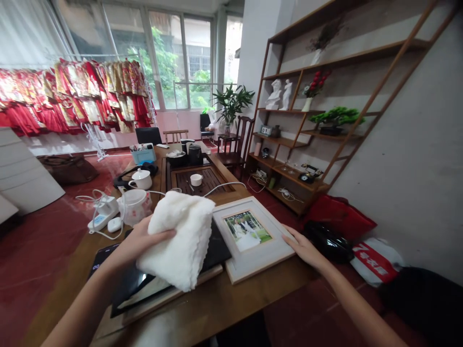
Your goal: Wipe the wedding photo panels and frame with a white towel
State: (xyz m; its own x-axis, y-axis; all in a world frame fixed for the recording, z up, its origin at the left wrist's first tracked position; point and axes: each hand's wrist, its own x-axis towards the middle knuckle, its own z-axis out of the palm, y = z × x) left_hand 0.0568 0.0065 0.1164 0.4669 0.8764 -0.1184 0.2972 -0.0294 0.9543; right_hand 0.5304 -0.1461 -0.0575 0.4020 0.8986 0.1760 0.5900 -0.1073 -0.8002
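Observation:
A folded white cloth [181, 236] with a fluffy surface is in my left hand [155, 236], thumb on top and the other fingers hidden beneath. It hangs above a dark, glossy flat panel [213, 248] with a light wooden edge. Gripping the right side of a white picture frame [260, 267] is my right hand [304, 248]. The frame lies face up near the table's front edge, with a photo [248, 230] of two people in wedding clothes in its middle. Part of a phone-like screen [103, 258] shows behind my left forearm.
On the wooden table [231, 313] stand a tea tray [213, 180] with a white cup [196, 180], a lidded mug [141, 179], a plastic tub [134, 207] and a power strip [101, 220] with cables. Bags [376, 260] lie right, below a shelf [289, 140].

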